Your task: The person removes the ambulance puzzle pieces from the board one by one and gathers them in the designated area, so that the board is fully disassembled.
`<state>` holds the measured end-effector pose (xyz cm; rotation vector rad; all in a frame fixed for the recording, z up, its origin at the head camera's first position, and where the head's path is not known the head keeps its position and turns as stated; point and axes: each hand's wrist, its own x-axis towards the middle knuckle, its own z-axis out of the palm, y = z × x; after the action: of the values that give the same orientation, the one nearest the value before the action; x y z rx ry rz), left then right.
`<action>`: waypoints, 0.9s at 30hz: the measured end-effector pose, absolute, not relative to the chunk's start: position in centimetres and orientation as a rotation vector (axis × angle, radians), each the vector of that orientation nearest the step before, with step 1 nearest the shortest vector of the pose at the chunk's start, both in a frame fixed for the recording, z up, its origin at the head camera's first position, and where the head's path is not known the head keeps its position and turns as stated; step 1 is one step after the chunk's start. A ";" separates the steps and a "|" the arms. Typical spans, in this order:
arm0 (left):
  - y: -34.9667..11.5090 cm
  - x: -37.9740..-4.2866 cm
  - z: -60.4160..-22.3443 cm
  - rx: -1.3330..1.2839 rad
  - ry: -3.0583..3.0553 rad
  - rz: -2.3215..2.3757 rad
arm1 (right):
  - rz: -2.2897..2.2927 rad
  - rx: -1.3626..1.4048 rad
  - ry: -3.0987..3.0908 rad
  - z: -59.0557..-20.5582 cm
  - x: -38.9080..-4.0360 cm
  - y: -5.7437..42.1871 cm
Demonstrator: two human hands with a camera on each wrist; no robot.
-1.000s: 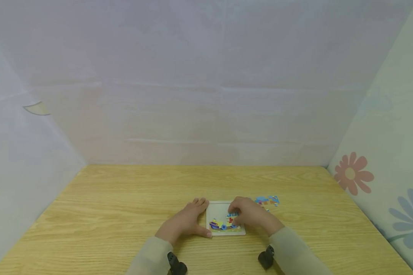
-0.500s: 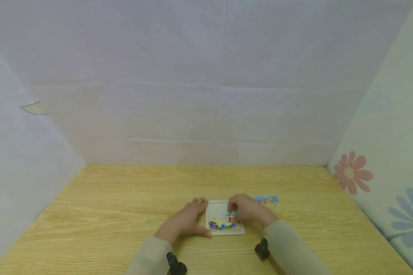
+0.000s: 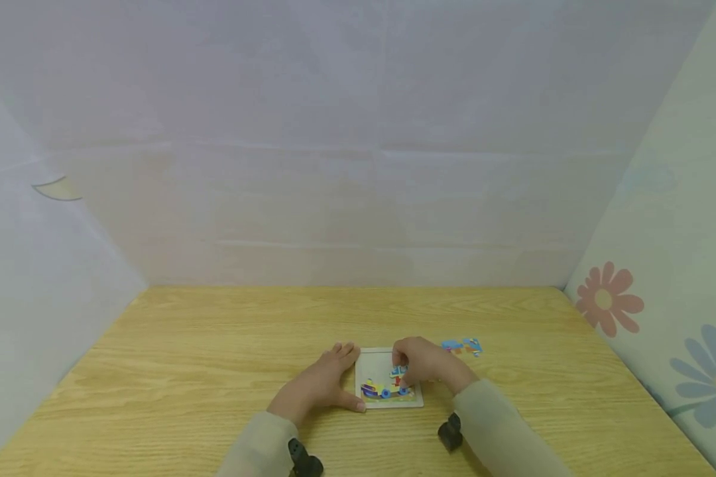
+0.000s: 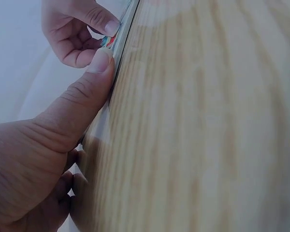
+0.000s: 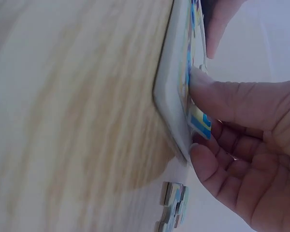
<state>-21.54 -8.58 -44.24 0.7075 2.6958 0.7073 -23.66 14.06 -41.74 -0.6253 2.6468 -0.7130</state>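
A small square jigsaw puzzle board (image 3: 394, 405) with a white border lies on the table, its lower part filled with a colourful vehicle picture (image 3: 385, 393). My left hand (image 3: 327, 379) rests along the board's left side, fingers stretched to the top corner and thumb at the lower corner. Over the board's right part, my right hand (image 3: 426, 363) pinches a blue and yellow puzzle piece (image 5: 202, 123) between thumb and fingers. In the right wrist view, that piece tilts up beside the board's edge, partly covered by the fingers.
Several loose puzzle pieces (image 3: 470, 346) lie behind and to the right of the board. The wooden table (image 3: 215, 344) meets pale cloth walls at the back and sides. The right cloth (image 3: 662, 265) bears printed flowers.
My right hand and forearm have shifted slightly left, still holding the piece over the board. The left hand stays in place at the board's side.
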 end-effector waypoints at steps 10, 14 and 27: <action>-8.6 -21.6 -44.3 0.718 2.706 0.695 | -0.698 -0.649 2.698 -41.7 -23.0 14.0; -8.6 -21.6 -44.3 0.718 2.705 0.703 | -0.714 -0.669 2.708 -41.6 -22.8 14.0; -8.4 -21.6 -44.1 0.699 2.694 0.704 | -1.073 -0.610 2.683 -43.5 -23.2 15.4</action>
<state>-21.56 -8.43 -44.14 0.6994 2.6940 0.7039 -23.16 15.41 -43.50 -0.6096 2.6834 -1.0728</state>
